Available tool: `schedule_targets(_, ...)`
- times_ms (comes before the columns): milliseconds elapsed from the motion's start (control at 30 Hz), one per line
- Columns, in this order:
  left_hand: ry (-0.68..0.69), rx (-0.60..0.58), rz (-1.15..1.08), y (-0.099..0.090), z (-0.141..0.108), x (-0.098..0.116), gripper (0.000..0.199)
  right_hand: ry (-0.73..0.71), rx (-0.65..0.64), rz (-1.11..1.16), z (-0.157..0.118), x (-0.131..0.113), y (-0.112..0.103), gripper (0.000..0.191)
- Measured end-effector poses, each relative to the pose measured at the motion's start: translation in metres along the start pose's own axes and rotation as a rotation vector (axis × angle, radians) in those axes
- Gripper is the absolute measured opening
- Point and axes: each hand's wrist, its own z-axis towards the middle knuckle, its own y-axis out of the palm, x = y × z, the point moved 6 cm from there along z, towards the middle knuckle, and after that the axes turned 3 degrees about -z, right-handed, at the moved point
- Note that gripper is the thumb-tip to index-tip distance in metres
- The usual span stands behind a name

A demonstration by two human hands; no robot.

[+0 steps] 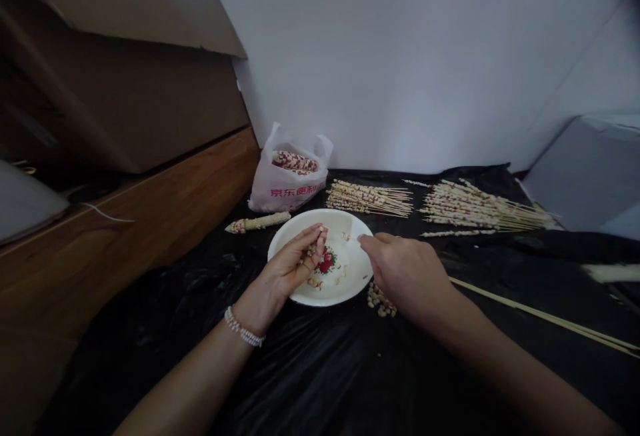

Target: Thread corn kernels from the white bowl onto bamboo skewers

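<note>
My left hand [295, 259] is over the left side of a white enamel bowl [280, 276]. Its thumb and forefinger pinch a pale corn kernel [321, 229], and more kernels show in the curled palm. Loose kernels [315, 283] and a red flower print lie at the bowl's bottom. At the bowl's right rim, my right hand [407, 273] is closed with its fingertips pressed together; what they hold, if anything, I cannot make out. Beneath that hand a small heap of kernels [383, 299] rests on black plastic sheeting [325, 383].
Behind the bowl, a white plastic bag [285, 193] holds speckled corn cobs; a mostly stripped cob [257, 223] lies beside it. Kernel-threaded skewers form one pile [367, 197] and a larger pile [465, 206]. Bare sticks [540, 316] lie at right. A cardboard box [150, 96] stands left.
</note>
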Motion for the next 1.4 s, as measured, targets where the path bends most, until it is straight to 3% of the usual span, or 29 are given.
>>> schedule_targets(333, -0.029, -0.044, -0.025, 0.0003, 0.0009, -0.002, 0.013, 0.005, -0.009, 0.015, 0.0004, -0.0001, 0.0031, 0.016)
schedule_targets(1067, 0.005, -0.054, -0.035, -0.0025, 0.0053, 0.0014, 0.027, 0.011, -0.029, -0.003, -0.0018, 0.0006, -0.0017, 0.016)
schedule_targets(1400, 0.018, -0.044, -0.048, -0.0038, 0.0056, 0.0021, 0.023, -0.021, -0.006, -0.015, -0.0018, -0.0019, 0.0011, 0.015)
